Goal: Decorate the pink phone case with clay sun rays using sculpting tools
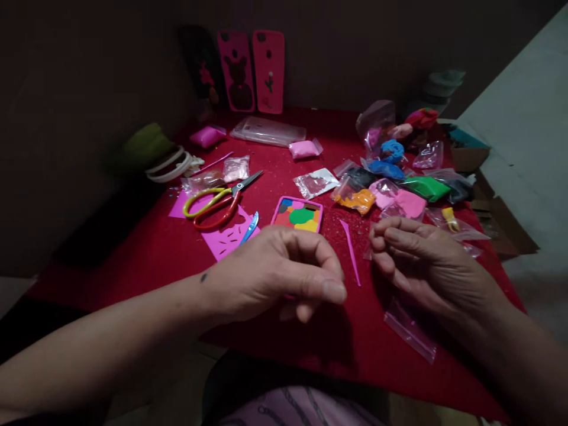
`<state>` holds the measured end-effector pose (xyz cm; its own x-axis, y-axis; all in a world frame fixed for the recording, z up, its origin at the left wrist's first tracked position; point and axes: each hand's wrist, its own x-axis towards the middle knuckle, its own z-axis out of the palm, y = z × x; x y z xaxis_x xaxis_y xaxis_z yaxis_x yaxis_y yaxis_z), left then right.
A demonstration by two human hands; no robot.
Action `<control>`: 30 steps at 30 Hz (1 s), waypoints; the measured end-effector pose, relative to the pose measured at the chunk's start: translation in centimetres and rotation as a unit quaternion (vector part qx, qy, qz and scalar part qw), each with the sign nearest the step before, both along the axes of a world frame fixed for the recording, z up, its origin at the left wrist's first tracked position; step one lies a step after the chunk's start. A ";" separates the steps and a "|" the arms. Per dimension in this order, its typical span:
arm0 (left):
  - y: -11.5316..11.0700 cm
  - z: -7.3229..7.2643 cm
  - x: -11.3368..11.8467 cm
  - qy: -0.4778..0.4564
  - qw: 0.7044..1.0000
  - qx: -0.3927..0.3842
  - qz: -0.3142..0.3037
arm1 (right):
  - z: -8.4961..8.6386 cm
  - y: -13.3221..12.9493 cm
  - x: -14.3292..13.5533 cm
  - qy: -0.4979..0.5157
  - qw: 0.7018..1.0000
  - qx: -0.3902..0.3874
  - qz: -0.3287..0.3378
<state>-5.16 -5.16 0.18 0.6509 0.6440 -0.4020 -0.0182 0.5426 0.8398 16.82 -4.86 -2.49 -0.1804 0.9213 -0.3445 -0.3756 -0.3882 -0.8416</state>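
The left hand [284,266] hides the near end of the patchwork case [302,216] on the tabletop [155,266], its fingers curled towards the thumb. The right hand [430,260], well apart from the case, has its fingertips drawn together. From here I can't tell whether either pinches anything. If those patches are soft, a sagging left wrist could smear them; a careless sideways sweep might knock the pink tool [350,251].
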 end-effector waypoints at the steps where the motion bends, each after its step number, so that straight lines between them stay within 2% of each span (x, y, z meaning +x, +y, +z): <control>1: -0.1 0.6 -0.9 0.041 0.996 0.072 0.020 | -0.1 0.0 0.1 -0.003 1.000 0.002 -0.001; 2: -0.2 1.1 -1.9 0.086 0.983 0.153 0.052 | -0.2 0.0 0.1 -0.006 1.000 0.006 -0.002; 4: -0.5 1.8 -4.1 0.176 0.922 0.306 0.157 | -0.3 -0.1 0.2 -0.012 1.000 0.013 -0.003; 6: -0.9 1.8 -6.3 0.256 0.850 0.397 0.234 | -0.5 -0.1 0.3 -0.018 1.000 0.020 -0.002; 7: -1.0 1.5 -7.3 0.297 0.826 0.406 0.254 | -0.6 -0.1 0.3 -0.022 1.000 0.020 0.000; 9: -1.4 0.7 -8.8 0.395 0.781 0.405 0.264 | -0.6 -0.1 0.3 -0.022 1.000 0.021 0.004; 11: -1.7 -0.2 -9.6 0.466 0.742 0.440 0.198 | -0.6 -0.2 0.1 -0.018 1.000 0.018 0.006; 14: -1.8 -1.3 -9.6 0.499 0.713 0.472 0.139 | -0.5 -0.3 0.0 -0.017 1.000 0.011 -0.005; 20: -1.5 -2.3 -9.0 0.533 0.671 0.506 0.101 | -0.3 -0.5 0.1 -0.029 0.999 0.004 -0.013; 30: -1.6 -3.1 -9.3 0.570 0.632 0.513 0.106 | 0.1 -0.6 -0.2 -0.054 0.998 -0.009 -0.005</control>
<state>-14.41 -6.74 -2.89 0.1693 0.9709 0.1696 0.9362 -0.2122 0.2802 16.61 -5.41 -2.43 -0.1326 0.9164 -0.3776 -0.2868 -0.4001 -0.8704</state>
